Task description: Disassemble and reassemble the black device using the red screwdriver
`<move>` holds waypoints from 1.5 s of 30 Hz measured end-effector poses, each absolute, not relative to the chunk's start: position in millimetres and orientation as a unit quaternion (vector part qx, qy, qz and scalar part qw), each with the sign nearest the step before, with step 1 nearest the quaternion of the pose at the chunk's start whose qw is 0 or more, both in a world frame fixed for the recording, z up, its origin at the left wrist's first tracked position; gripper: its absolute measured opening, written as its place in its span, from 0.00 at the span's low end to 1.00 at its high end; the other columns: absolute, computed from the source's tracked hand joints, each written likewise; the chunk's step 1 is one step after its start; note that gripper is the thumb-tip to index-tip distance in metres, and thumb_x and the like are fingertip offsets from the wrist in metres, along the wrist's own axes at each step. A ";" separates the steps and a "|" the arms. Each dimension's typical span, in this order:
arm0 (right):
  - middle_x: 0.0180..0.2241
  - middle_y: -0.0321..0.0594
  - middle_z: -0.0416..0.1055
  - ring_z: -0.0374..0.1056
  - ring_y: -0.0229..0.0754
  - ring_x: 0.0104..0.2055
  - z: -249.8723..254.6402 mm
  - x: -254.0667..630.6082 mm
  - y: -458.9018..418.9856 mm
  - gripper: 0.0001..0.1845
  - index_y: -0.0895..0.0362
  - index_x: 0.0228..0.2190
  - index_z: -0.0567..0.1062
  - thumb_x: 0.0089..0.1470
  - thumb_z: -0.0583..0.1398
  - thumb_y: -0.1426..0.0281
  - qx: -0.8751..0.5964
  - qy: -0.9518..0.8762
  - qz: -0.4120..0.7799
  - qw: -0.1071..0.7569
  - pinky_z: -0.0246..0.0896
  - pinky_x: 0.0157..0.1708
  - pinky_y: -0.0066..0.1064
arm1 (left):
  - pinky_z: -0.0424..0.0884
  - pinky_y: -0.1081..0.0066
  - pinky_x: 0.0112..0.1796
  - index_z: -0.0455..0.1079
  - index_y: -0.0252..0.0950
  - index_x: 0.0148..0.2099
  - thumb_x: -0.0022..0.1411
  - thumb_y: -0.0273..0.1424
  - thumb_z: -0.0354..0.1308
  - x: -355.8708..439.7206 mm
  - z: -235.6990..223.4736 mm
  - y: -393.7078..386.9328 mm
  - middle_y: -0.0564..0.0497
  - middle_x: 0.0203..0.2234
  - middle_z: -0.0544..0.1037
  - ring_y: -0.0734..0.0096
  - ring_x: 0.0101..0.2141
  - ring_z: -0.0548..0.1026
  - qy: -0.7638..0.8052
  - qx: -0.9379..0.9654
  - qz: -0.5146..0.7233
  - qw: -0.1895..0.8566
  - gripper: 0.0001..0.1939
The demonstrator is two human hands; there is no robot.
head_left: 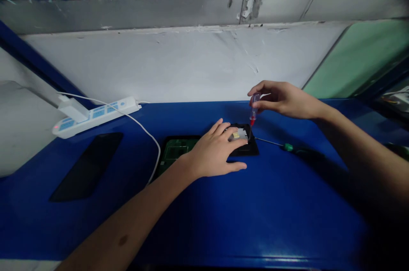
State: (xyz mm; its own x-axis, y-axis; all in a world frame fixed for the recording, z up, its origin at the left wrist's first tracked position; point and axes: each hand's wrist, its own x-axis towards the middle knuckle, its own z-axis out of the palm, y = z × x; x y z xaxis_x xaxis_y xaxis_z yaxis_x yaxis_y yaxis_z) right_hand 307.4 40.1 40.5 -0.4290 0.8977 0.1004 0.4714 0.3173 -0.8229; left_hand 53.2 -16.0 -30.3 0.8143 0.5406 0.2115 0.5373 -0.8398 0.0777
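My right hand [276,98] grips a small screwdriver [254,109] by its clear purple handle, shaft pointing down. Its tip meets, or comes very close to, the right side of a black-framed device part [252,148] with a silvery plate and a yellowish patch. My left hand [215,147] lies with fingers spread over the left side of that part and covers much of it. Beneath my left wrist, partly hidden, is a green circuit board [174,148] in a dark frame. A second screwdriver [288,147] with a green-and-black handle lies to the right, its shaft toward the part.
A white power strip [96,114] with a plugged-in adapter [74,109] stands at the back left. From there a white cable [145,125] curves toward the circuit board. A dark flat panel [87,168] lies on the blue table [255,220]. Behind rises a white wall [179,66].
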 end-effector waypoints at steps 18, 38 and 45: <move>0.38 0.41 0.78 0.75 0.51 0.43 43.8 307.4 38.5 0.22 0.50 0.43 0.74 0.50 0.68 0.53 -0.445 -0.764 0.362 0.296 0.73 0.46 0.50 | 0.48 0.47 0.66 0.69 0.44 0.60 0.70 0.47 0.53 57.0 -30.5 -16.9 0.47 0.56 0.71 0.52 0.62 0.62 0.286 0.950 0.118 -0.038 0.22; 0.37 0.41 0.78 0.75 0.51 0.43 44.9 306.0 36.7 0.21 0.50 0.41 0.75 0.49 0.68 0.52 -0.447 -0.763 0.366 0.290 0.73 0.45 0.50 | 0.50 0.47 0.66 0.70 0.45 0.59 0.71 0.47 0.54 56.7 -32.3 -14.6 0.48 0.54 0.72 0.53 0.60 0.64 0.287 0.949 0.128 -0.026 0.20; 0.37 0.42 0.78 0.75 0.51 0.42 45.9 304.6 35.9 0.22 0.51 0.41 0.74 0.50 0.68 0.52 -0.438 -0.769 0.365 0.291 0.73 0.45 0.50 | 0.50 0.48 0.66 0.71 0.44 0.59 0.71 0.46 0.54 57.0 -31.7 -15.1 0.48 0.54 0.72 0.53 0.60 0.64 0.289 0.949 0.125 -0.024 0.20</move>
State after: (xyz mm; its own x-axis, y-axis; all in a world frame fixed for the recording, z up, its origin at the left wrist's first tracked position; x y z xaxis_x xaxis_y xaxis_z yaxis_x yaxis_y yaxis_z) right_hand 304.6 35.9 45.9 -0.4481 0.8849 0.1271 0.4602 0.3502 -0.8158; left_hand 57.0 -15.1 -31.7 0.8015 0.5424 0.2518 0.5545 -0.8318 0.0266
